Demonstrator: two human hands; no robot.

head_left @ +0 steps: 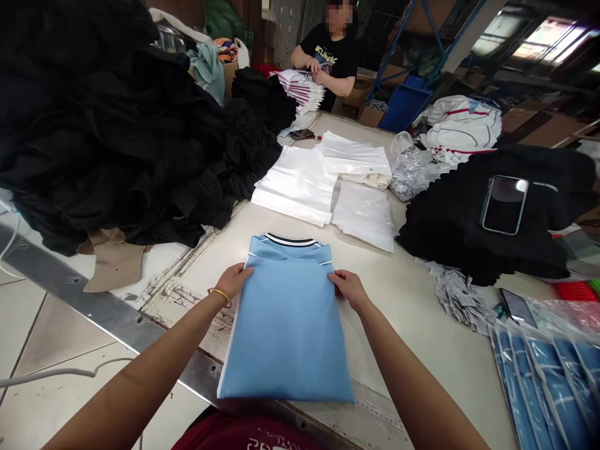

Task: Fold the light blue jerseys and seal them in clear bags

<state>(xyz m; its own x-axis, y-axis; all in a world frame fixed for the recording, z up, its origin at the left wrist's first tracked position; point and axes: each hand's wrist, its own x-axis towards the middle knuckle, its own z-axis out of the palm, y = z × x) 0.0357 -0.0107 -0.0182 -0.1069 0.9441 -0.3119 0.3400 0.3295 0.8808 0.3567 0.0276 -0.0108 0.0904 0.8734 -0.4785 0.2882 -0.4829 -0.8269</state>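
A light blue shirt (290,331), folded into a flat rectangle, lies at the table's front edge with its black-and-white striped collar pointing away from me. My left hand (233,281), a gold bangle at its wrist, pinches the shirt's left edge near the top. On the opposite edge, at about the same height, my right hand (349,287) grips the cloth between thumb and fingers. Just beyond the collar lie a stack of white plastic bags (297,184) and a smaller translucent bag stack (364,212).
A big heap of black garments (117,137) covers the left side. At right are black cloth (469,212) with a phone (505,205) on it, a pile of tags (462,297) and bagged blue shirts (548,381). Across the table stands a person (335,56) handling white garments.
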